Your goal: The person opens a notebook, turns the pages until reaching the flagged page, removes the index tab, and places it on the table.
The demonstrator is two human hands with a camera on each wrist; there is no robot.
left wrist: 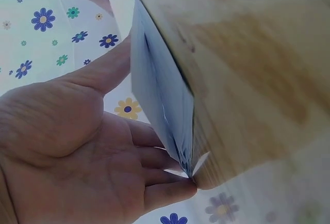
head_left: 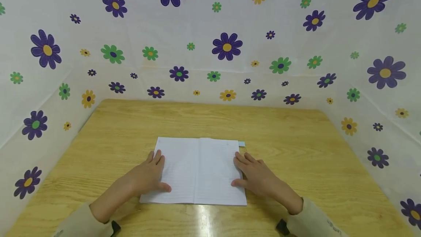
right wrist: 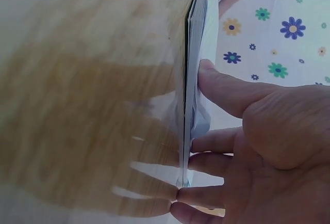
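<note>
An open notebook (head_left: 217,171) with lined white pages lies flat on the wooden table, its centre fold between my two hands. My left hand (head_left: 149,173) rests on the left page's outer edge, thumb on the paper and fingers extended. On the opposite edge, my right hand (head_left: 254,175) touches the right page with its thumb and fingertips, fingers extended too. Seen side-on in the left wrist view, the notebook's page edges (left wrist: 162,90) are slightly fanned. The right wrist view shows a thin page stack (right wrist: 195,53) beside the right thumb. A pale blue tab (head_left: 241,144) sticks out at the top right.
The wood-grain table (head_left: 210,120) extends around the notebook on all sides. A white flower-printed cloth (head_left: 197,21) encloses its back, left and right sides. Light reflects off the tabletop near the front.
</note>
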